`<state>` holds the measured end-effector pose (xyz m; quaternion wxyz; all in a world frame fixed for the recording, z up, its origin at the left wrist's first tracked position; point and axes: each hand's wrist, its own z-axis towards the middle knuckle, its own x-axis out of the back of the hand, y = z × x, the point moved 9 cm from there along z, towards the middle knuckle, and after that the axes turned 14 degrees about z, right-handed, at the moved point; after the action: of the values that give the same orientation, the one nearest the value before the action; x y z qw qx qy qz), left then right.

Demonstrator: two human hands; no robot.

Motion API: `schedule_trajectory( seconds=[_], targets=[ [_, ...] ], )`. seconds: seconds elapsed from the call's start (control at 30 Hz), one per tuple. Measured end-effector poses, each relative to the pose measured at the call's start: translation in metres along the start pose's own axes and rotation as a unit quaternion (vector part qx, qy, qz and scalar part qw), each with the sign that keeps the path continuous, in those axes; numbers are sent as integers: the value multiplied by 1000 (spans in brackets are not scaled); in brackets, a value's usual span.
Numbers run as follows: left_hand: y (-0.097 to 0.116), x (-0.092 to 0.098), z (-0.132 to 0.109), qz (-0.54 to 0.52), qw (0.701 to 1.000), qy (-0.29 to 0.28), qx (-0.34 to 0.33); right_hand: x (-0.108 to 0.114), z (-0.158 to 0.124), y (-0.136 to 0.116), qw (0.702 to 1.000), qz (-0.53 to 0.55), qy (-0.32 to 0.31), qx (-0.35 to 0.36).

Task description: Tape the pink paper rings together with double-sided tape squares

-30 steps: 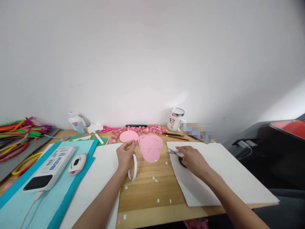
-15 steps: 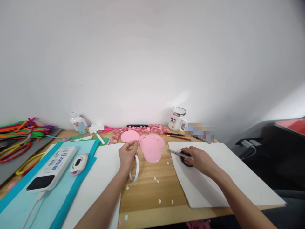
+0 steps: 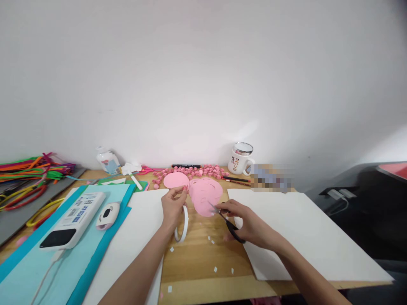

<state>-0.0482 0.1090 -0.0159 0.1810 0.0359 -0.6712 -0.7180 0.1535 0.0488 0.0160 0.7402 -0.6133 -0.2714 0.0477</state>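
A roll of white tape (image 3: 181, 224) hangs on edge below my left hand (image 3: 173, 205), whose thumb and fingertips are pinched together. A small pinkish bit shows at those fingertips, too small to name. My right hand (image 3: 246, 220) is closed on a pair of scissors (image 3: 232, 228) with black handles, slightly blurred, the blades pointing left. The blade tips lie over the lower edge of a pile of overlapping pink paper circles (image 3: 205, 192). A single pink paper circle (image 3: 176, 180) lies behind my left hand.
Small white scraps (image 3: 215, 269) dot the wooden table (image 3: 197, 279). White sheets (image 3: 305, 237) lie on both sides. Pink pompoms (image 3: 203, 171) and a mug (image 3: 241, 161) stand near the wall. On the left are a power bank (image 3: 74, 220), blue sheets (image 3: 110, 237) and pipe cleaners (image 3: 34, 171).
My right hand has lifted the scissors off the right white sheet and brought them left to the pink circles. My left hand keeps its pinch beside the tape. The view has shifted slightly.
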Motion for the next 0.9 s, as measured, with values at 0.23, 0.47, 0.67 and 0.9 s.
schedule_trajectory(
  seconds=[0.23, 0.47, 0.67, 0.9],
  targets=[
    [1, -1, 0, 0, 1000, -2, -9, -38, 16, -12, 990, -132, -45, 18],
    [-1, -2, 0, 4, 1000, -3, 1, -56, 26, -15, 975, -216, -42, 41],
    [-1, -3, -1, 0, 1000, -7, 1, -57, 28, -10, 962, -267, -35, 46],
    [5, -3, -4, 5, 1000, -10, 4, -58, 30, 0, 953, -297, -59, -8]
  ],
)
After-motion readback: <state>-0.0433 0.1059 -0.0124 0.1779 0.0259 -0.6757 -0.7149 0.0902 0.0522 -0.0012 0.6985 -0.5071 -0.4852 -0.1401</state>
